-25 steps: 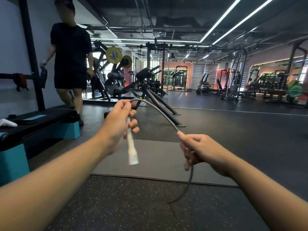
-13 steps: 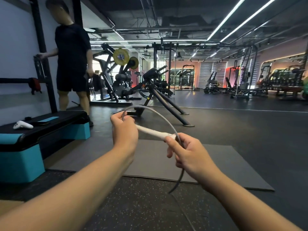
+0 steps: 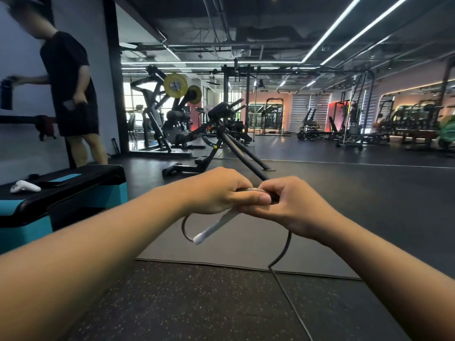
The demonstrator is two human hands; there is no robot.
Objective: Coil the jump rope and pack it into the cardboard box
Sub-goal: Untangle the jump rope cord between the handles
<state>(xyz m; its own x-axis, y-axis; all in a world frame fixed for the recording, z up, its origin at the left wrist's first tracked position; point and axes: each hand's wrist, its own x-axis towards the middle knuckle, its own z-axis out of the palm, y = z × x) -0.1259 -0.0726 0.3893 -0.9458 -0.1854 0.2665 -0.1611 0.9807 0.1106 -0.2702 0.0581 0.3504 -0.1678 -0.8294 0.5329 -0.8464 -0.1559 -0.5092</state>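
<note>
Above the grey mat (image 3: 246,249), the left hand (image 3: 216,193) clasps the jump rope (image 3: 283,249) where handle (image 3: 214,227) meets cord, a small loop drooping beneath; the right hand (image 3: 293,205) pinches the cord beside it. Light, springy, probably slick: grip the gathered loops together. No box in view.

We get a dim gym lit by long ceiling light strips (image 3: 349,25) — bright streaks, mild glare off the glossy floor (image 3: 344,173). Warm orange glow on the far wall. Wide-angle bending at the edges — the forearms look stretched. The person at left (image 3: 69,84) is motion-blurred; the centre stays reasonably sharp, with soft shadows.
</note>
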